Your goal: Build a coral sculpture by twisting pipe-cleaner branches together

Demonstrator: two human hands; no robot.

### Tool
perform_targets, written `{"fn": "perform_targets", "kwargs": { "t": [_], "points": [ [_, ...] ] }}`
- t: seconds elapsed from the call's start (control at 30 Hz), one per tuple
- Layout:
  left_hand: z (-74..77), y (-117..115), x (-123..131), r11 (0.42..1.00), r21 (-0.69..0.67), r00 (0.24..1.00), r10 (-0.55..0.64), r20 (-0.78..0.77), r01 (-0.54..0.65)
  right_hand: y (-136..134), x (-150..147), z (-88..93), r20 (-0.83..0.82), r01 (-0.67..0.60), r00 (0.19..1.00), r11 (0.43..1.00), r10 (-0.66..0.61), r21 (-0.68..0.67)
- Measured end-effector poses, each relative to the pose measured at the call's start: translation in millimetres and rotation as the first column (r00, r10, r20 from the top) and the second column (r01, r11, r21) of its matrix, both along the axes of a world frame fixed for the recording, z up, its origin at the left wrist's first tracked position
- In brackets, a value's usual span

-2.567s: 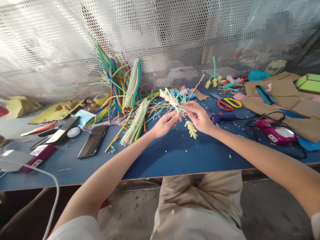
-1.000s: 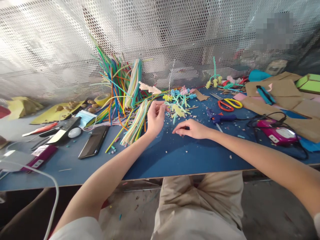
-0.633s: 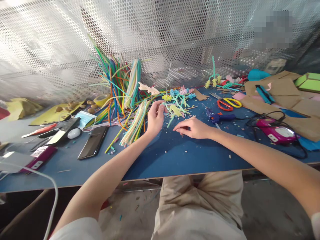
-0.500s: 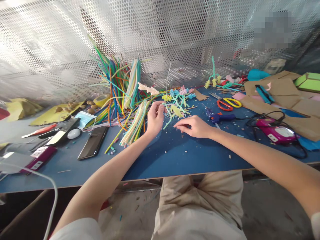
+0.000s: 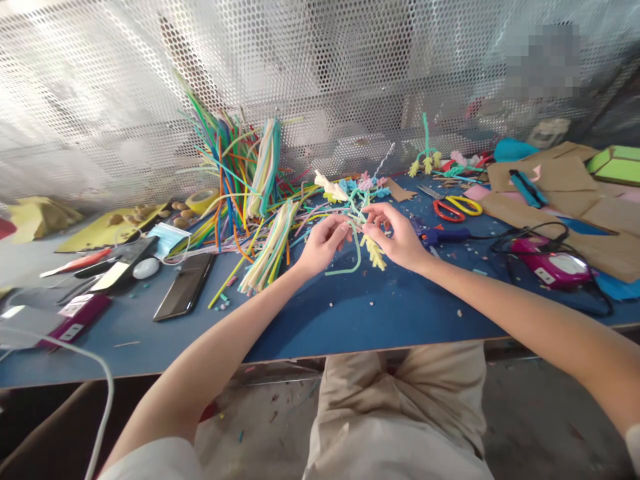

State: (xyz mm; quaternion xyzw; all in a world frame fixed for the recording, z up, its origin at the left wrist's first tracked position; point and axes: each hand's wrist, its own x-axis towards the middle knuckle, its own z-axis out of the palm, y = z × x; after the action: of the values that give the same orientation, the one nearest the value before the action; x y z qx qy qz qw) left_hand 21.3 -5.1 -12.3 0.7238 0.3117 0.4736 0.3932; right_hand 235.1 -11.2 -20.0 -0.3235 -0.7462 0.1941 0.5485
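My left hand is closed in a pinch on a pipe-cleaner flower stem above the blue table. From the other side my right hand grips the same piece, its fingertips close to the left ones. The pale green stem bends down below the fingers and hooks to the left. A cream pipe-cleaner blossom leans up to the left, and a yellow blossom hangs under my right hand. A thin twisted whitish strand rises behind. Where the strands meet is partly hidden by my fingers.
Bundled pipe cleaners lie left of my hands. Further left are a phone and a white mouse. To the right lie scissors, a blue glue gun and a magenta power strip. A perforated metal screen stands behind.
Both hands have come together, the left moving right and the right lifting inward onto the flower stem. The flower piece has turned: its strand tilts right, and the yellow blossom now hangs lower.
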Motion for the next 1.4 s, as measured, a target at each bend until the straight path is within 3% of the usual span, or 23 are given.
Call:
{"fn": "perform_targets", "kwargs": {
  "t": [0.07, 0.13, 0.37, 0.53, 0.7, 0.9, 0.97, 1.07, 1.23, 1.4],
  "points": [
    [1.1, -4.4, 2.0, 0.996, -0.032, 0.996, -0.083, -0.024, 0.082, 0.3, -2.9, -2.2, -0.051, -0.054, 0.998, 0.989, 0.048, -0.136],
    [2.6, -7.8, 3.8, 0.989, -0.053, 0.99, -0.14, -0.03, 0.138, 0.1, -4.4, -2.9, -0.086, -0.086, 0.994, 0.98, 0.071, -0.18],
    [6.6, -8.7, 3.3, 0.981, -0.102, 0.986, -0.166, -0.03, 0.162, 1.1, -2.8, -1.9, -0.121, -0.098, 0.989, 0.983, 0.08, -0.156],
    [5.9, -6.9, 1.2, 0.983, -0.062, 0.98, -0.177, -0.092, 0.172, 2.6, -2.5, -3.5, -0.096, -0.092, 0.992, 0.981, 0.076, -0.172],
    [5.3, -5.8, -0.2, 0.99, 0.021, 0.976, -0.131, -0.171, 0.137, 2.8, -2.3, -2.5, -0.098, -0.089, 0.992, 0.981, 0.073, -0.171],
    [3.1, -3.9, 0.7, 0.998, 0.064, 0.982, 0.037, -0.183, -0.025, 5.6, -0.9, -5.0, -0.084, -0.065, 0.995, 0.984, 0.052, -0.166],
    [0.4, -1.9, 0.8, 0.995, 0.039, 0.981, 0.097, -0.167, -0.092, 7.3, 0.4, -7.5, -0.072, -0.034, 0.997, 0.992, 0.025, -0.122],
    [-3.1, 1.4, 0.7, 0.977, 0.011, 0.969, 0.212, -0.124, -0.212, 8.8, 3.6, -8.7, -0.054, 0.043, 0.998, 0.998, -0.04, 0.048],
    [-3.5, 3.0, 0.4, 0.938, -0.006, 0.932, 0.344, -0.111, -0.347, 4.0, 6.9, -2.0, 0.16, 0.117, 0.97, 0.932, -0.181, 0.342],
    [-3.8, -1.2, 1.6, 0.927, 0.021, 0.918, 0.373, -0.132, -0.374, -1.7, 4.7, -0.7, 0.36, 0.181, 0.876, 0.91, -0.322, 0.372]
  ]
}}
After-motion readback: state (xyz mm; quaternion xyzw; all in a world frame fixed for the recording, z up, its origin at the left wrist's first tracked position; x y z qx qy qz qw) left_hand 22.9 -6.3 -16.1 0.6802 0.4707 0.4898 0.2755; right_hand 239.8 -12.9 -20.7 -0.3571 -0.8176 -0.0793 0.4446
